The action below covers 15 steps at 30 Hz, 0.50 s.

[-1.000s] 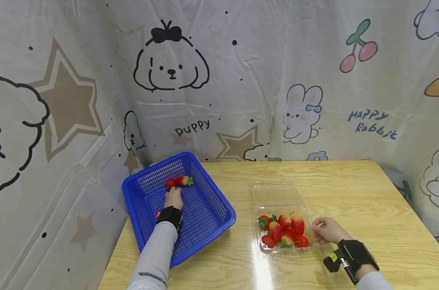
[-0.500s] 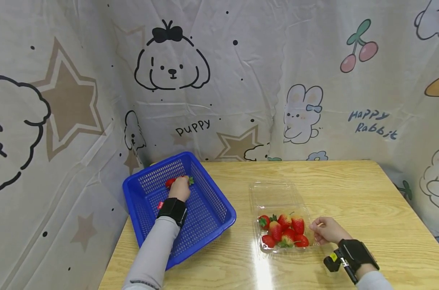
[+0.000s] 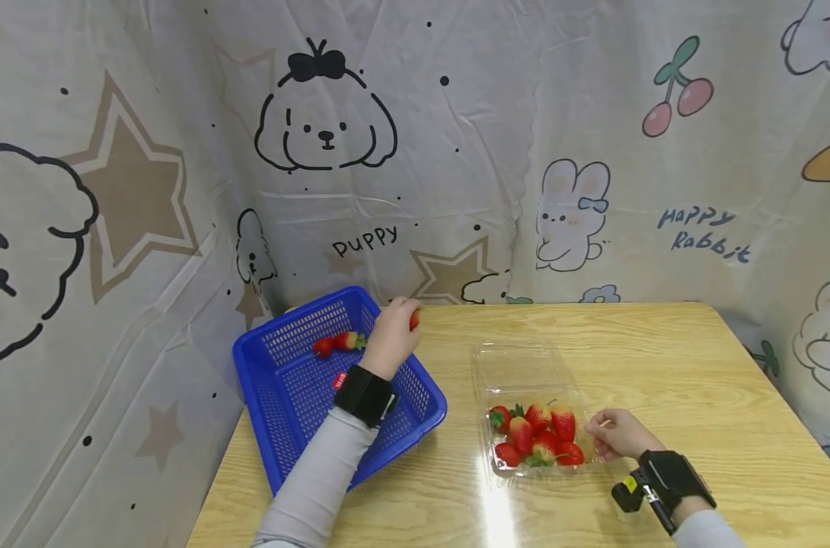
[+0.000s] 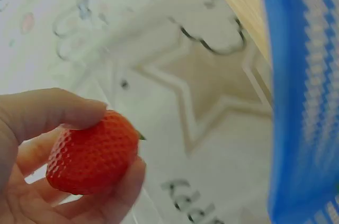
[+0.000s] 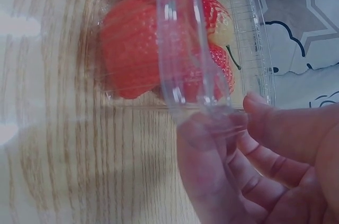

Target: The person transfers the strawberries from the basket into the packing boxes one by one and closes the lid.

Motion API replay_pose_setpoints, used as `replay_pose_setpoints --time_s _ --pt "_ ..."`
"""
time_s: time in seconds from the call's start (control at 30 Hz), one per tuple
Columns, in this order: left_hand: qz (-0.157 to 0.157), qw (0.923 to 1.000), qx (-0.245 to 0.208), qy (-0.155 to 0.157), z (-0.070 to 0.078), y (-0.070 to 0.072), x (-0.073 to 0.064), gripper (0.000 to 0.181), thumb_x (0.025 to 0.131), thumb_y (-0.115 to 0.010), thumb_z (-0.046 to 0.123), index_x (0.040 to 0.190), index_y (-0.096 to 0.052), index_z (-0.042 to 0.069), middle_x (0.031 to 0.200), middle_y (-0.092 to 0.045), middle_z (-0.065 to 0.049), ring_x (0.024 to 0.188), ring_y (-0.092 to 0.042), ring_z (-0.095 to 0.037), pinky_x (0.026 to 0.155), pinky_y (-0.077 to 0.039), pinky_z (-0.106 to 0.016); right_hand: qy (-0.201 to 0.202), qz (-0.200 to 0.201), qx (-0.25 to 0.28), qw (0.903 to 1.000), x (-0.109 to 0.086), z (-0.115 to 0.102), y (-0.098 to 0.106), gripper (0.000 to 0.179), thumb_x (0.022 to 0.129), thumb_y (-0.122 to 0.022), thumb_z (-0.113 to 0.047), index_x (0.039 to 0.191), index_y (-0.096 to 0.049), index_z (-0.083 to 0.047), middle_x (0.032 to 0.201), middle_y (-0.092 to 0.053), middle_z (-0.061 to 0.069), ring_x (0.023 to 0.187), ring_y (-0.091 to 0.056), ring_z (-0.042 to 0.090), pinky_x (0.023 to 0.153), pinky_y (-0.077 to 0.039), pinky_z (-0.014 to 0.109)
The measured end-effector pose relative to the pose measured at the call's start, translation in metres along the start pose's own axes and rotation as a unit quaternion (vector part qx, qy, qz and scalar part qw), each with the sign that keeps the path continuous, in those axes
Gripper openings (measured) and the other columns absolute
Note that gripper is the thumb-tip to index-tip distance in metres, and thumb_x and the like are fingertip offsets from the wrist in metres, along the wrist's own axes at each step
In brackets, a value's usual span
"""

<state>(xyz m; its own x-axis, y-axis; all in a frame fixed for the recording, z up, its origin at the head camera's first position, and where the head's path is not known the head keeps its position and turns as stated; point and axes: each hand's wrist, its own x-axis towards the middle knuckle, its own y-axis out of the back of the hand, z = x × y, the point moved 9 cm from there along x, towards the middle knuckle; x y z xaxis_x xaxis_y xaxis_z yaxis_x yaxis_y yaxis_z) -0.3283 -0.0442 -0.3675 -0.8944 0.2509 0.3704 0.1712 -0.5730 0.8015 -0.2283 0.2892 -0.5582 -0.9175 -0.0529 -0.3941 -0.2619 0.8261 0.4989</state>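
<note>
Between thumb and fingers, my left hand point(image 3: 391, 335) pinches a strawberry point(image 4: 95, 155), raised above the right rim of the blue basket point(image 3: 264, 411). In the head view most of that berry is hidden behind the hand. Two more strawberries point(image 3: 346, 340) lie inside the basket near its back. My right hand point(image 3: 620, 435) pinches the right edge of a clear plastic clamshell box point(image 3: 525, 365), as the right wrist view also shows. Its lid stands folded back, and several strawberries point(image 3: 521, 436) fill the front half.
The wooden table point(image 3: 662, 358) carries both containers, basket left and box at centre right. A patterned curtain point(image 3: 456, 152) hangs along the back and sides. A small red tag point(image 3: 339, 380) shows by the left wrist strap.
From low inside the basket, my left hand has reached the berries, then risen to the right with one strawberry. The right hand and the box have stayed in place.
</note>
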Motion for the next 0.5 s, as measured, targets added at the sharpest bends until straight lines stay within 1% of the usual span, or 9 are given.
replay_pose_setpoints --time_s 0.1,0.17,0.27,0.37,0.5 --pt "0.008 0.999 -0.022 -0.037 0.024 -0.01 -0.005 0.036 0.077 -0.063 -0.005 0.112 -0.06 0.0 0.109 -0.058 -0.013 0.098 -0.058 -0.026 0.082 -0.049 -0.035 0.006 -0.002 0.003 1.0 -0.002 -0.003 -0.001 0.017 0.092 -0.051 -0.007 0.092 -0.051 0.009 0.061 -0.053 0.004 0.056 -0.054 0.015 0.053 -0.052 0.032" --pt "0.016 0.9972 -0.039 -0.061 0.04 -0.017 -0.009 0.037 0.077 -0.063 -0.005 0.113 -0.06 0.001 0.11 -0.058 -0.013 0.1 -0.058 -0.026 0.082 -0.05 -0.033 0.011 -0.004 0.003 0.9999 -0.004 -0.005 -0.002 0.017 0.092 -0.05 -0.006 0.092 -0.05 0.01 0.061 -0.053 0.004 0.056 -0.055 0.015 0.053 -0.052 0.032" --pt "0.024 0.9939 -0.058 -0.091 0.06 -0.029 -0.019 0.036 0.077 -0.065 -0.003 0.112 -0.059 0.001 0.11 -0.058 -0.011 0.101 -0.058 -0.025 0.084 -0.049 -0.031 0.007 -0.002 0.004 1.0 -0.005 -0.006 -0.001 0.016 0.092 -0.05 -0.006 0.092 -0.051 0.01 0.061 -0.053 0.005 0.057 -0.055 0.015 0.054 -0.052 0.033" --pt "0.023 0.9912 -0.075 -0.106 0.074 -0.046 -0.03 0.036 0.078 -0.066 -0.001 0.113 -0.059 0.002 0.111 -0.057 -0.01 0.102 -0.058 -0.023 0.086 -0.049 -0.029 0.005 0.0 -0.001 1.0 -0.005 -0.006 0.0 0.017 0.092 -0.05 -0.006 0.093 -0.051 0.01 0.061 -0.053 0.005 0.056 -0.054 0.015 0.053 -0.052 0.034" --pt "0.012 0.989 -0.079 -0.125 0.086 -0.076 -0.047 0.036 0.078 -0.067 0.003 0.114 -0.057 0.003 0.111 -0.056 -0.009 0.103 -0.057 -0.021 0.088 -0.047 -0.025 0.002 0.0 -0.001 1.0 -0.003 -0.005 0.001 0.018 0.092 -0.05 -0.007 0.093 -0.051 0.01 0.061 -0.053 0.005 0.056 -0.054 0.015 0.053 -0.052 0.033"
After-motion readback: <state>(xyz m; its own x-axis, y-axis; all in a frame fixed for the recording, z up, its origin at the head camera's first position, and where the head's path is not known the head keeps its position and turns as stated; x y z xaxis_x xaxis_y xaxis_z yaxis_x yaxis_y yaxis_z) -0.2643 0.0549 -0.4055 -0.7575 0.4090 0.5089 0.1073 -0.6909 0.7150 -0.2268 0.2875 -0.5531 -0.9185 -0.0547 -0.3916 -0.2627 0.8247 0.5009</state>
